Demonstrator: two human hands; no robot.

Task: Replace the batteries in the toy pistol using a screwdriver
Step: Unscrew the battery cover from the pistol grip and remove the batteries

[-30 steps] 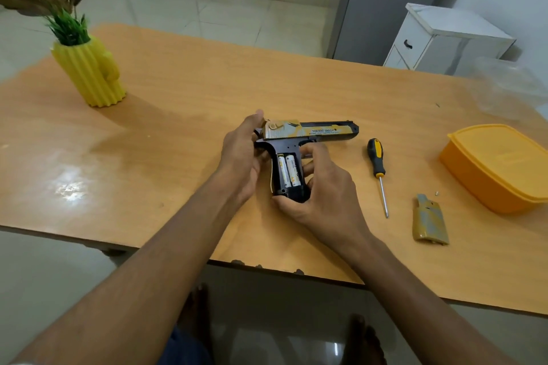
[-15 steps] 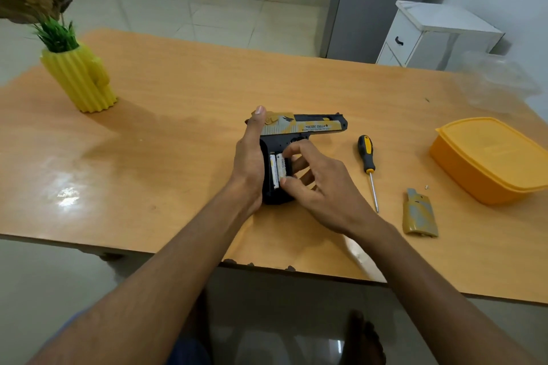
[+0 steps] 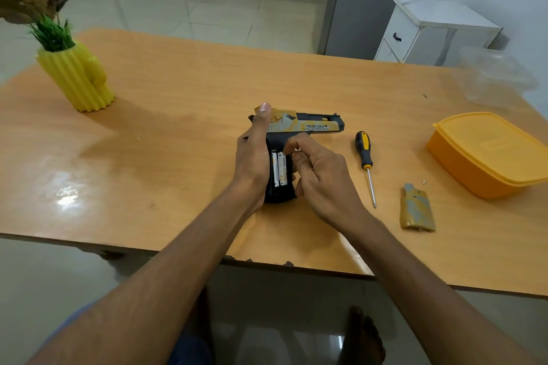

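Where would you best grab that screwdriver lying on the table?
Take the screwdriver by its thick black-and-yellow handle, the end farther from the person, coming down from above. It lies flat on the table with the thin metal shaft pointing toward the near edge; the handle is the widest part, and bare table on both sides probably leaves room for fingers.

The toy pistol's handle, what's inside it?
Two white batteries sit side by side in the toy pistol's open handle. The left hand and right hand cover its sides, so nothing more shows.
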